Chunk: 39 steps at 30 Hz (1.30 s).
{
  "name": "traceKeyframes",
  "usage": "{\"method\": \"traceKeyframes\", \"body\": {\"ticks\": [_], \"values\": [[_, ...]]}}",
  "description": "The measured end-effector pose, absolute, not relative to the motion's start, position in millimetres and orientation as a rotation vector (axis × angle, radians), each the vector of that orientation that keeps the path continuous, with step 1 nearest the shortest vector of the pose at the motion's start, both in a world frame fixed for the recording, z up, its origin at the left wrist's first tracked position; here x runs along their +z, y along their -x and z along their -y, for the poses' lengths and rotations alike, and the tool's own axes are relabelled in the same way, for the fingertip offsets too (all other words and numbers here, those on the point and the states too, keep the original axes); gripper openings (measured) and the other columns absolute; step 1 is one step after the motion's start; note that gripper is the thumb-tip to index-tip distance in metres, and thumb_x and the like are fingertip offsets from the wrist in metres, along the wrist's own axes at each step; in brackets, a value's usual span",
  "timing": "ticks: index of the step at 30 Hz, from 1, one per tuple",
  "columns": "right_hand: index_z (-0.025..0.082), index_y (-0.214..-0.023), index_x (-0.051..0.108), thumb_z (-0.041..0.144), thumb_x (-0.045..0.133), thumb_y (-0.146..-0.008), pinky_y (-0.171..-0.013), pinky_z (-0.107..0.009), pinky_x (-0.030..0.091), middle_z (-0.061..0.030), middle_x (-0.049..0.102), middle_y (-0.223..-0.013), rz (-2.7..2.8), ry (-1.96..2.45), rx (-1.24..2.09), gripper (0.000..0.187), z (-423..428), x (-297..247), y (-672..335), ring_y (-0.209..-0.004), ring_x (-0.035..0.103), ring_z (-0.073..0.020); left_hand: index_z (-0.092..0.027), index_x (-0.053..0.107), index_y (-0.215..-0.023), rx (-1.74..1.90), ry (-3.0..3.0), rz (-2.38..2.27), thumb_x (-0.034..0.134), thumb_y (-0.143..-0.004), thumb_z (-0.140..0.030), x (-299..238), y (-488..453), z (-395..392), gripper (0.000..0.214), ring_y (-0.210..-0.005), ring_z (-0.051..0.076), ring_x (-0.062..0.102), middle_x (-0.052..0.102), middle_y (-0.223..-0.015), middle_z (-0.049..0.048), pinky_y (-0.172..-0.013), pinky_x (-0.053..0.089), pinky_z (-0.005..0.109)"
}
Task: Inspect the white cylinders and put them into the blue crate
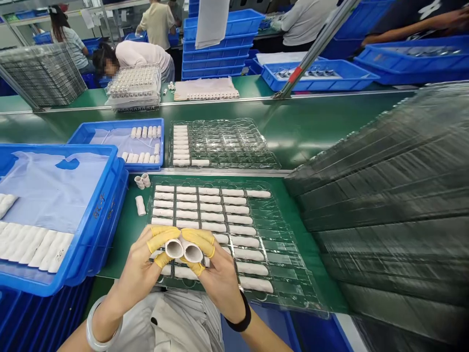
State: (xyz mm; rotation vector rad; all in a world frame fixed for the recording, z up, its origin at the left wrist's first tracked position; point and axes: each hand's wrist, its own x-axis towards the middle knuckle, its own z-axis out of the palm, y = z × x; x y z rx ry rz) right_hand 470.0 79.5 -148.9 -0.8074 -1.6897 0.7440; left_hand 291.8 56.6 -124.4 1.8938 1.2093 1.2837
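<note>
My left hand, with yellow finger cots, is closed around a white hollow tube. Beside it my right hand, also in yellow finger cots, grips a second white tube. The two tubes are side by side, their open ends facing me. Both hands are above a clear plastic tray whose slots hold rows of white tubes; its right-hand slots show none. Left of this tray, two short tubes stand together and another tube lies on the green table.
A blue bin with white tubes stands at left, and another blue bin sits behind it. A second clear tray lies further back. A tall stack of clear trays rises at right. Several people work beyond the bench.
</note>
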Motion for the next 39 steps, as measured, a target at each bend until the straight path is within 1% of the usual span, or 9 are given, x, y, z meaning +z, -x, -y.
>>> {"method": "traceKeyframes", "body": {"ticks": [12, 18, 25, 28, 30, 32, 34, 37, 39], "values": [[0.028, -0.121, 0.067, 0.018, 0.069, -0.091, -0.082, -0.035, 0.060, -0.0069, 0.073, -0.106, 1.694, 0.793, 0.751, 0.032, -87.5, -141.9, -434.0, -0.094, 0.070, -0.0205, -0.028, 0.067, -0.124, 1.327, -1.926, -1.288, 0.063, -0.090, -0.008, -115.2, -259.7, -57.2, 0.039, -0.104, 0.019, 0.062, 0.069, -0.110, 0.0060, -0.089, 0.053, 0.029], [0.028, -0.121, 0.068, 0.020, 0.068, -0.092, -0.081, -0.035, 0.060, -0.0073, 0.074, -0.107, 1.696, 0.819, 0.729, 0.031, -84.6, -139.4, -430.5, -0.094, 0.070, -0.0209, -0.031, 0.065, -0.128, 1.333, -1.939, -1.272, 0.063, -0.091, -0.009, -113.4, -257.0, -59.5, 0.044, -0.105, 0.019, 0.062, 0.068, -0.113, 0.0053, -0.090, 0.053, 0.029], [0.028, -0.122, 0.065, 0.014, 0.069, -0.090, -0.081, -0.034, 0.059, -0.0065, 0.072, -0.107, 1.693, 0.796, 0.661, 0.035, -84.5, -134.8, -430.8, -0.095, 0.068, -0.0197, -0.032, 0.062, -0.132, 1.324, -1.923, -1.229, 0.061, -0.092, -0.007, -117.2, -258.9, -60.4, 0.047, -0.109, 0.018, 0.060, 0.065, -0.116, 0.0061, -0.094, 0.051, 0.029], [0.028, -0.120, 0.066, 0.013, 0.068, -0.090, -0.080, -0.034, 0.058, -0.0064, 0.073, -0.106, 1.711, 0.789, 0.634, 0.034, -85.7, -132.8, -433.4, -0.093, 0.067, -0.0200, -0.031, 0.065, -0.128, 1.323, -1.889, -1.253, 0.063, -0.091, -0.010, -117.2, -256.4, -60.5, 0.043, -0.109, 0.020, 0.060, 0.067, -0.116, 0.0062, -0.094, 0.051, 0.031], [0.027, -0.115, 0.069, 0.014, 0.070, -0.088, -0.080, -0.035, 0.058, -0.0060, 0.073, -0.102, 1.715, 0.820, 0.670, 0.030, -86.6, -131.1, -436.7, -0.090, 0.067, -0.0202, -0.028, 0.071, -0.119, 1.269, -1.790, -1.295, 0.069, -0.088, -0.015, -116.2, -253.6, -61.3, 0.033, -0.104, 0.020, 0.061, 0.069, -0.109, 0.0058, -0.091, 0.051, 0.030], [0.025, -0.106, 0.071, 0.020, 0.073, -0.085, -0.071, -0.031, 0.057, -0.0042, 0.072, -0.089, 1.650, 0.895, 0.895, 0.021, -87.8, -128.3, -440.6, -0.078, 0.065, -0.0181, -0.024, 0.074, -0.109, 1.190, -1.541, -1.298, 0.076, -0.085, -0.025, -115.3, -252.3, -62.7, 0.024, -0.093, 0.019, 0.063, 0.071, -0.099, 0.0055, -0.084, 0.053, 0.028], [0.022, -0.098, 0.071, 0.033, 0.075, -0.085, -0.052, -0.024, 0.051, -0.0011, 0.066, -0.073, 1.430, 0.939, 1.378, 0.017, -89.7, -124.7, -443.6, -0.058, 0.058, -0.0132, -0.020, 0.075, -0.104, 1.144, -1.156, -1.192, 0.081, -0.080, -0.037, -115.7, -254.8, -64.6, 0.030, -0.079, 0.016, 0.064, 0.071, -0.090, 0.0053, -0.073, 0.056, 0.025], [0.018, -0.089, 0.068, 0.051, 0.071, -0.087, -0.033, -0.016, 0.036, 0.0017, 0.059, -0.059, 0.832, 0.787, 2.102, 0.033, -93.8, -120.9, -443.7, -0.040, 0.045, -0.0066, -0.015, 0.074, -0.099, 1.104, -0.574, -0.894, 0.080, -0.078, -0.047, -119.8, -265.8, -68.5, 0.039, -0.057, 0.011, 0.061, 0.071, -0.078, 0.0048, -0.052, 0.054, 0.021], [0.015, -0.082, 0.067, 0.048, 0.074, -0.085, -0.031, -0.012, 0.035, 0.0024, 0.059, -0.056, 0.428, 0.640, 2.288, 0.034, -96.6, -121.9, -441.1, -0.037, 0.044, -0.0042, -0.012, 0.074, -0.096, 1.086, -0.301, -0.732, 0.079, -0.081, -0.042, -123.6, -274.1, -71.6, 0.034, -0.053, 0.011, 0.063, 0.072, -0.078, 0.0056, -0.047, 0.054, 0.018]]}}
